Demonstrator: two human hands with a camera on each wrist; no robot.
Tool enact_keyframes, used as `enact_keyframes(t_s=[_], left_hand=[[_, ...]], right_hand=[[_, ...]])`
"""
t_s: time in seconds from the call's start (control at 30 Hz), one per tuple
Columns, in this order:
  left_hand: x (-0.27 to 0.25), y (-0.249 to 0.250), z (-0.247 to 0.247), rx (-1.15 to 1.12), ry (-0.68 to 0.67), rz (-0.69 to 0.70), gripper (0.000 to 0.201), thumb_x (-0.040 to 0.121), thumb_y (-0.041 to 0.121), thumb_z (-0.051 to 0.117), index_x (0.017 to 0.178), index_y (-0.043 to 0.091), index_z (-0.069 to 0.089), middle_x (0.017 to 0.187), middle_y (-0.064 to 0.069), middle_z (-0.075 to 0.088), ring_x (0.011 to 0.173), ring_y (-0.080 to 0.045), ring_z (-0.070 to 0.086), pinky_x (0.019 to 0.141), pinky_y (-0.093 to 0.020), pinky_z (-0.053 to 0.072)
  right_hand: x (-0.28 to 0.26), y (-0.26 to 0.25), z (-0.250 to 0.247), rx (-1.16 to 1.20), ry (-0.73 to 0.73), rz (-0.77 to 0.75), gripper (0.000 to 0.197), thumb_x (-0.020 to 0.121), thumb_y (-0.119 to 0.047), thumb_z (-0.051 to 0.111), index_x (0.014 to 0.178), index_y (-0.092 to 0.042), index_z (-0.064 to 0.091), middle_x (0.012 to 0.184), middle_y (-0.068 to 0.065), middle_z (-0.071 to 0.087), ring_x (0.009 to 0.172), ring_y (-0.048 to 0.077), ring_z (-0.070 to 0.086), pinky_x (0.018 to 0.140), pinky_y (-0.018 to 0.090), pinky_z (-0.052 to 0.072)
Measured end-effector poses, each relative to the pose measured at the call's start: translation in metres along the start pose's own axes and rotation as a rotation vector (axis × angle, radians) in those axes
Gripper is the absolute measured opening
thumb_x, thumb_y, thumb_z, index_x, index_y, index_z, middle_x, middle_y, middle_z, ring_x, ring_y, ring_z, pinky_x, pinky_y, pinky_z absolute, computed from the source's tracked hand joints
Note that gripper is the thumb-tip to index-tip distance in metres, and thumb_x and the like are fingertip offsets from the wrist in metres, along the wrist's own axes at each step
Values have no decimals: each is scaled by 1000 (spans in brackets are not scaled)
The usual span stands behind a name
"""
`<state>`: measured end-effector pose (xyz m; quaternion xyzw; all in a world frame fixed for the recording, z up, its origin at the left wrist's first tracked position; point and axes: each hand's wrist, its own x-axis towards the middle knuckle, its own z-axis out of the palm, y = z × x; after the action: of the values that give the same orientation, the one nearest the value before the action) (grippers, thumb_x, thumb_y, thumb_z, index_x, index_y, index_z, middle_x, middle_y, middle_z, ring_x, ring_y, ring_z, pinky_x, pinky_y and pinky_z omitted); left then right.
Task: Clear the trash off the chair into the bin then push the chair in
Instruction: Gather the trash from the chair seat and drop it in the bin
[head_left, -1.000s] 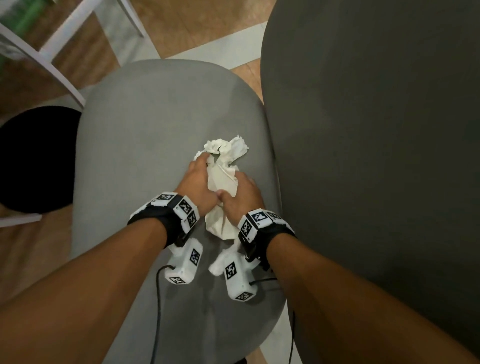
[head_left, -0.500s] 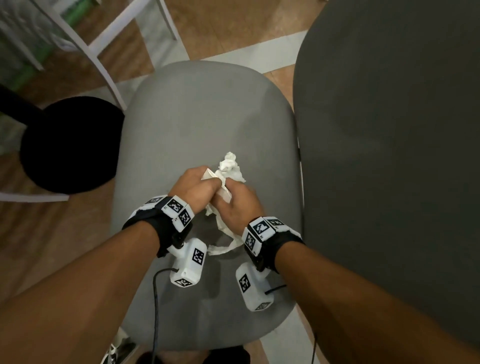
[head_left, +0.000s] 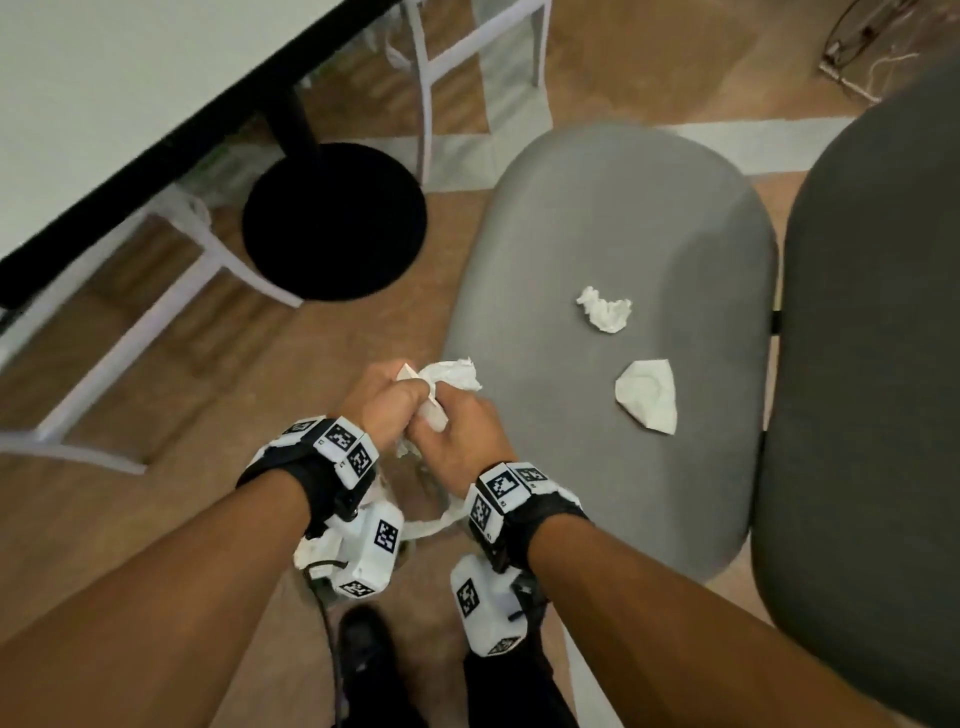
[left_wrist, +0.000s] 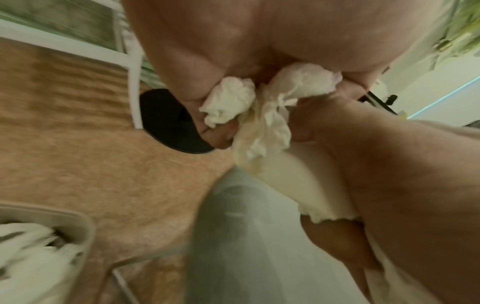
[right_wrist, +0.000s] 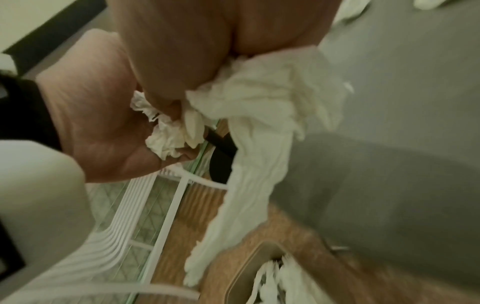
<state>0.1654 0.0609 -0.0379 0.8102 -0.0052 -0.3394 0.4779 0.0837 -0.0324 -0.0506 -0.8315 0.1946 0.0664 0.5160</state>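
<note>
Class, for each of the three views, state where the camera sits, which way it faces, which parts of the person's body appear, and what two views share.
Head: worn on the head, looking down at the grey chair seat; both forearms, left hand and right hand show.
Left wrist: looks along the left hand at the crumpled tissue; the other hand shows too.
Right wrist: looks along the right hand; the left palm shows.
Shared: both wrist views catch the bin below.

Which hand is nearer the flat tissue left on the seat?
Right. The right hand sits just left of the seat's edge, nearer the flat tissue; the left hand is farther left, beyond it.
</note>
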Motion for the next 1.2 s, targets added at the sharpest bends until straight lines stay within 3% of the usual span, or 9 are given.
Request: enact_keyframes(t_s=[0.17,0.27,0.37,0.43,0.53,0.63,0.87,1.0,1.2], left_hand=[[-20,-99,-65,194,116,-114,10,79,21,60,88,19,60,77,1,67,69,-13,61,57,-26,42],[-20,-175,-77,285,248,-56,13,85,22,64,97,17,59,84,3,66,69,-13,59,55,-24,38],[-10,-256,-76,258,312,-81,20,84,19,67,103,19,63,84,6,64,74,-13,60,60,-20,42],[-2,-296,-72,308,241,-88,21,83,12,66,104,17,65,90,3,66,84,-18,63,64,-16,44],[17,-343,-57,604,21,-13,27,89,10,59,117,12,61,120,-10,61,113,-28,55,93,-32,44],[35,-374,-32,882,-175,-14,40,88,10,59,127,7,49,128,-16,53,120,-33,49,98,-40,43],[57,-373,3,972,-240,-126,79,80,51,51,148,15,32,141,-15,48,126,-37,49,108,-52,36],[33,-319,-14,756,-144,-241,97,84,36,67,154,8,6,144,-23,43,125,-41,51,96,-48,44],[-4,-231,-46,880,-154,-203,55,85,21,58,137,16,39,115,-10,67,98,-33,66,79,-36,54]], right_hand=[[-4,11,118,-142,-139,-17,27,98,-22,49,115,-4,58,116,16,60,108,29,55,91,33,41],[3,44,190,-242,-227,-54,31,92,-10,47,120,-1,53,115,18,51,104,36,51,90,46,43],[11,90,248,-372,-318,-53,35,94,-15,49,127,-3,51,122,17,47,111,33,49,94,38,40],[13,125,275,-427,-382,-27,40,99,-24,49,132,-3,46,135,17,42,121,32,46,101,36,37],[17,169,294,-577,-488,81,49,97,-28,49,140,-6,38,150,16,30,131,35,44,106,42,42],[23,183,298,-704,-647,176,68,89,-27,60,146,-6,29,148,17,33,132,36,43,108,45,41],[28,165,275,-703,-572,53,54,93,-23,52,142,-5,41,146,15,42,137,32,37,116,40,32],[22,132,238,-577,-490,76,46,97,-29,47,138,-8,53,143,14,52,129,30,51,105,34,41],[6,62,175,-498,-528,154,38,94,-38,46,114,-13,66,117,14,69,107,33,65,86,36,50]])
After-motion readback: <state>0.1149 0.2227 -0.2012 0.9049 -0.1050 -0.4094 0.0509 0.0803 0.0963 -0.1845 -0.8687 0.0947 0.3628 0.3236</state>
